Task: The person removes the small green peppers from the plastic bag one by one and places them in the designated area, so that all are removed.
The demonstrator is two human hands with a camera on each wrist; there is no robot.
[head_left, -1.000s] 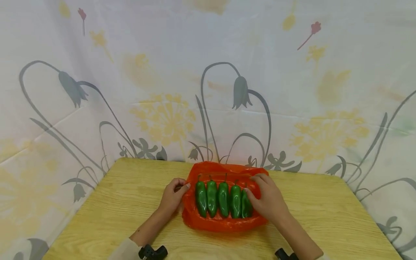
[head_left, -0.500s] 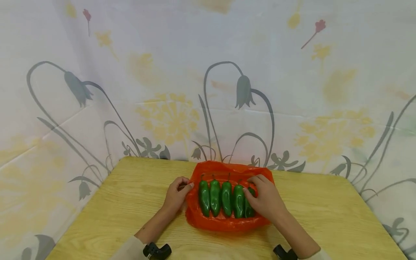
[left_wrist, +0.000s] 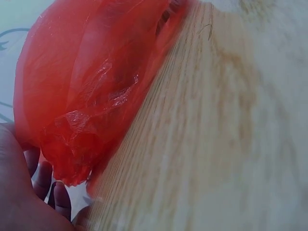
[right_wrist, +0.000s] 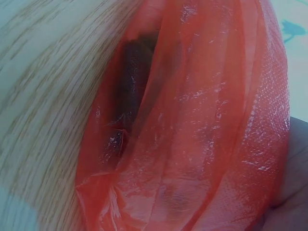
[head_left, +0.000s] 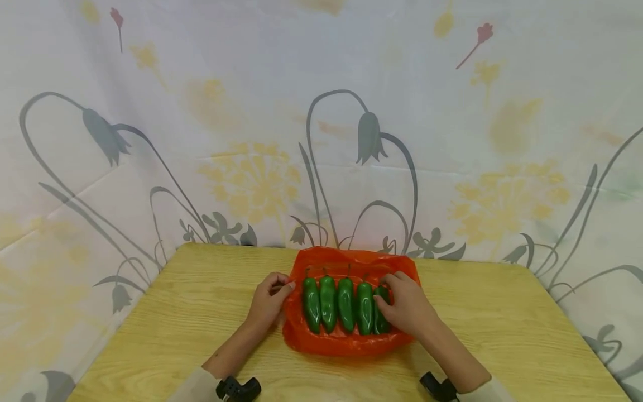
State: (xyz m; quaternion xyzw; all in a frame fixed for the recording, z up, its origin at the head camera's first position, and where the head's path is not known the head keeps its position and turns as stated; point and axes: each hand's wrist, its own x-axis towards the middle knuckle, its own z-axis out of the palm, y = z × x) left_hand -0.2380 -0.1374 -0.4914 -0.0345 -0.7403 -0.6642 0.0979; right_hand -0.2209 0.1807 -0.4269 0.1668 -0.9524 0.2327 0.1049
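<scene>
A red plastic bag (head_left: 346, 347) lies spread on the table with its mouth facing up. Several glossy green peppers (head_left: 345, 304) stand side by side in it, stems pointing away from me. My left hand (head_left: 268, 298) pinches the bag's left rim between thumb and fingers; in the left wrist view its fingers curl at the bag's crumpled edge. Over the bag's right side, my right hand (head_left: 413, 307) has thumb and fingers around the rightmost pepper (head_left: 380, 321), partly covering it. The right wrist view shows mostly the bag's outer wall (right_wrist: 207, 106), with a dark shape behind the film.
The bag rests on a light wood-grain table (head_left: 201, 312). Behind the table hangs a pale cloth (head_left: 251, 111) printed with flowers. Each wrist wears a small black device, such as the one on the left (head_left: 238, 389).
My right hand has moved slightly left, its thumb and fingers closer around the rightmost pepper. The left hand stays at the bag's rim. The head view has shifted a little.
</scene>
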